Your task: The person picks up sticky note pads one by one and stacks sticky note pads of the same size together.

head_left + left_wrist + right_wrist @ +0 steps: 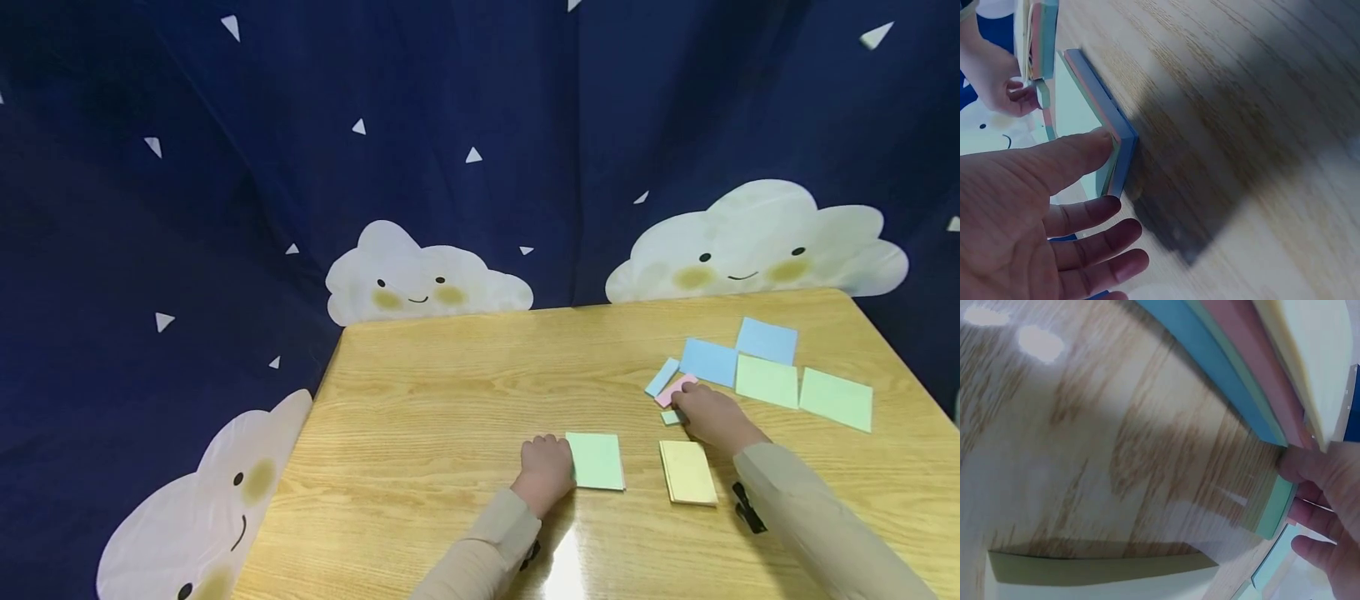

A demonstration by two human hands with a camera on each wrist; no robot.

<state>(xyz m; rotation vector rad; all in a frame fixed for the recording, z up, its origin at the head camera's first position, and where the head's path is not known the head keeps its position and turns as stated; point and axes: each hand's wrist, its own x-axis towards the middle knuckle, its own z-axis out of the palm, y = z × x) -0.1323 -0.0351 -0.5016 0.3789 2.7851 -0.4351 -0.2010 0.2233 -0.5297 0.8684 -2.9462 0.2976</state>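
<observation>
1. The green strip [670, 418] is pinched by the right hand [714, 415], long axis roughly crosswise, just short of the pink strip [673, 390].
2. The green-topped stack [597, 461] is gripped by the left hand [546, 469].

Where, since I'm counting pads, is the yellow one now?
In the head view, the yellow pad lies right of centre, between the green pad and the right sleeve.

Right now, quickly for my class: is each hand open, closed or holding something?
Left hand: open, thumb touching the green-topped stack.
Right hand: closed, pinching the small green pad.
</observation>
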